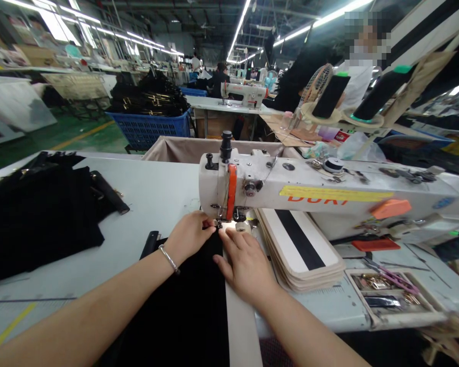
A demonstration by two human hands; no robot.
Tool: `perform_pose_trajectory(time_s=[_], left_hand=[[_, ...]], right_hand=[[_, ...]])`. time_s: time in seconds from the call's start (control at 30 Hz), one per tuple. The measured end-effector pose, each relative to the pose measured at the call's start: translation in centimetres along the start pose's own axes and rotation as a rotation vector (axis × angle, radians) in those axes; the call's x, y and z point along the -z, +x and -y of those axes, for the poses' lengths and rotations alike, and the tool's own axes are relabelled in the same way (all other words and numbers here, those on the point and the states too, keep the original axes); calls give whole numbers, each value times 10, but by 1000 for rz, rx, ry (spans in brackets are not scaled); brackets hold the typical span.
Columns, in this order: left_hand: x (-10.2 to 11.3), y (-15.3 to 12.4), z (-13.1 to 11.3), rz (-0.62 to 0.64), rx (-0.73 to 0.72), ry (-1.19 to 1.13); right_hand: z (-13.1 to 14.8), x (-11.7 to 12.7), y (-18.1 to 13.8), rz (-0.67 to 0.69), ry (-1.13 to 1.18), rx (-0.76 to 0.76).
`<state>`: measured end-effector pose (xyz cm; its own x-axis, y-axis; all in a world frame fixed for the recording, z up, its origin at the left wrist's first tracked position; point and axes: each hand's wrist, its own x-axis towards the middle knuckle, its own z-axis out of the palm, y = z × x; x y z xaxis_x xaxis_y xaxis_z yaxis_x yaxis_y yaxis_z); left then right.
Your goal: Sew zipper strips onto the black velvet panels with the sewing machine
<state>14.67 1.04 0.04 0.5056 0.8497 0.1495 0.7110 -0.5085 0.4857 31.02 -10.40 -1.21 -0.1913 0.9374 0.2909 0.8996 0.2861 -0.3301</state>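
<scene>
A white sewing machine stands across the table, its needle end just beyond my hands. A black fabric piece runs from the table's front edge up to the needle. My left hand, with a bracelet on the wrist, has its fingers curled and pinches the fabric's top edge right at the presser foot. My right hand lies flat with fingers stretched out on the fabric's right edge, just below the needle.
A heap of black fabric lies at the table's left. A stack of cream panels with a black stripe sits under the machine arm. A tray of small parts is at right. Thread cones stand behind. Other people work farther back.
</scene>
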Motion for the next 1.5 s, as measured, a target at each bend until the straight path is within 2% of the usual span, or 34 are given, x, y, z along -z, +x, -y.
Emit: perform_pose_trajectory(time_s=[0.1, 0.23, 0.3, 0.5, 0.8, 0.9, 1.03, 1.1, 1.17, 1.33, 1.5], left_hand=[[2, -7, -3, -26, -21, 21], [1, -34, -4, 14, -265, 68], [-2, -47, 0, 40, -343, 88], [-4, -51, 8, 112, -291, 118], [-3, -45, 7, 85, -293, 112], [9, -64, -1, 151, -365, 150], [29, -127, -17, 298, -634, 140], [32, -156, -24, 285, -759, 150], [29, -175, -27, 227, -814, 176], [14, -186, -30, 153, -801, 164], [21, -183, -33, 71, -823, 158]], right_hand=[[-1, 2, -1, 1, 19, 14], [-1, 3, -2, -3, 54, 34], [-1, 3, -2, -6, 59, 34], [1, 3, -1, -11, 46, 17], [1, 3, 0, -24, 42, 8], [9, 10, -21, -10, 67, 15], [26, 19, -78, -60, 118, 147], [32, 21, -104, -138, 84, 261], [37, 19, -123, -196, 18, 333], [46, 9, -142, -274, -47, 312], [50, 6, -143, -361, -50, 325]])
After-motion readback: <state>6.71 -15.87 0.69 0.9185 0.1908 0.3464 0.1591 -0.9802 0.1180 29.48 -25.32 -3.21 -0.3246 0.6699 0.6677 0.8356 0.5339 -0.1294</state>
